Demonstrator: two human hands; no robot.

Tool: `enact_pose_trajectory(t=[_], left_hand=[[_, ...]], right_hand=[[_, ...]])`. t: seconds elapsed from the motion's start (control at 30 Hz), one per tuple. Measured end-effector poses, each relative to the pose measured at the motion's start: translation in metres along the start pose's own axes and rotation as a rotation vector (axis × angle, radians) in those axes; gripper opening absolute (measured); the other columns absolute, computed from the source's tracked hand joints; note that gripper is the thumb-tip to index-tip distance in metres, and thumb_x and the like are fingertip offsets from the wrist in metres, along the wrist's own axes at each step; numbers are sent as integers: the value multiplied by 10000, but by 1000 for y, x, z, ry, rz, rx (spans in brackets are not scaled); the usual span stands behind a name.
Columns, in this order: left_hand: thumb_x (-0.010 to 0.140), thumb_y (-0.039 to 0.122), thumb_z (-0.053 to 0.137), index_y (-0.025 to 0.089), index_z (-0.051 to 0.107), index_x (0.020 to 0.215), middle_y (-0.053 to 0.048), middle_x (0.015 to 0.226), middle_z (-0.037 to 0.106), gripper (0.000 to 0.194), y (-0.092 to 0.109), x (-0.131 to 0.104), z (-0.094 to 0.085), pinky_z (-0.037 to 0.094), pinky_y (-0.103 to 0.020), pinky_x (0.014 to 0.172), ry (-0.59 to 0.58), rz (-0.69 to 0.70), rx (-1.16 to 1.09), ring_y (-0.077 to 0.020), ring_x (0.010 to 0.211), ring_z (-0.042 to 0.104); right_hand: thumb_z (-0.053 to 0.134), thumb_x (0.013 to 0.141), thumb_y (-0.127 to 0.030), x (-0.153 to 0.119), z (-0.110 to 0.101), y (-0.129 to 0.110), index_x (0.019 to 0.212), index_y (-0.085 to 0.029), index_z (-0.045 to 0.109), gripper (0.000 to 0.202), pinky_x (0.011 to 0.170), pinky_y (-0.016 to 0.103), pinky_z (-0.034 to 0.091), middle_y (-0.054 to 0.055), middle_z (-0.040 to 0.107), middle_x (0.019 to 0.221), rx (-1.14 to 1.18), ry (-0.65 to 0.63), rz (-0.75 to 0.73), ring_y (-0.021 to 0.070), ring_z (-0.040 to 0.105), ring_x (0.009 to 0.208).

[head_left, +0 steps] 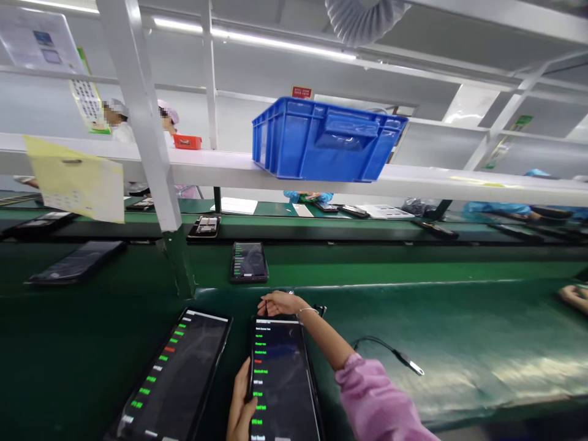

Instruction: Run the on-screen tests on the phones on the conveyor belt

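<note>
At far left, we see a pale yellow paper sheet (76, 180) hanging at the white metal shelf (215, 166), and below it a dark glossy flat device (76, 262) lying on the green worktop (459, 331). Nearer us lies a large black rectangular tablet (184, 373), its screen listing green, white and red lines. Just right of it, our left hand (241, 404) grips the left edge of a second black tablet (282, 386) with a similar list; it lies in front of us. Beyond stands out a smaller black device (248, 262). Our right hand (278, 303) has its fingers bent at the held tablet's top edge; we cannot tell whether they pinch anything. Further right come a blue plastic crate (326, 141) on the shelf, a black cable with a silver plug (408, 362), and a co-worker's hand (574, 298).
</note>
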State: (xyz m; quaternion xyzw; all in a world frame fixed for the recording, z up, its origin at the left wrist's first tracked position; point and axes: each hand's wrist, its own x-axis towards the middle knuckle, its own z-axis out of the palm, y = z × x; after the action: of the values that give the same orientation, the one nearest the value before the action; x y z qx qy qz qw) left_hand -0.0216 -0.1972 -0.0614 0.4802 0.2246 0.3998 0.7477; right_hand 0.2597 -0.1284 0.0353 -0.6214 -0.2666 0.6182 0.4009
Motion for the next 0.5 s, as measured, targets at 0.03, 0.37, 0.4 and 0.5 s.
enact_pose_trajectory(t=[0.03,0.37,0.4,0.5], left_hand=[[821,497,708,297,555,1369,-64,1498,507,603,0,-1,1,267,-397,1222,5,14,24,-307,1427,405],[842,478,695,330,469,1423,-45,1555,440,641,0,-6,1,297,-332,1203,-23,32,70,-259,1461,362],[837,483,700,322,463,1424,-52,1555,438,654,0,-7,1,316,-329,1194,-31,40,79,-261,1463,358],[855,507,671,305,399,1454,-77,1577,399,688,0,-9,2,337,-338,1188,-44,75,142,-260,1480,329]], right_hand=[[431,1079,-265,1,1,1,937,-60,709,373,616,157,501,140,730,901,13,-20,0,115,659,678],[394,1095,-229,9,-2,12,949,-62,712,387,627,154,474,111,729,901,95,-57,-12,105,655,701],[384,1096,-222,11,-3,12,946,-59,710,394,626,157,474,111,728,895,98,-59,-7,104,652,688],[365,1095,-205,14,-4,13,942,-52,707,405,651,171,479,120,726,889,108,-64,5,107,652,682]])
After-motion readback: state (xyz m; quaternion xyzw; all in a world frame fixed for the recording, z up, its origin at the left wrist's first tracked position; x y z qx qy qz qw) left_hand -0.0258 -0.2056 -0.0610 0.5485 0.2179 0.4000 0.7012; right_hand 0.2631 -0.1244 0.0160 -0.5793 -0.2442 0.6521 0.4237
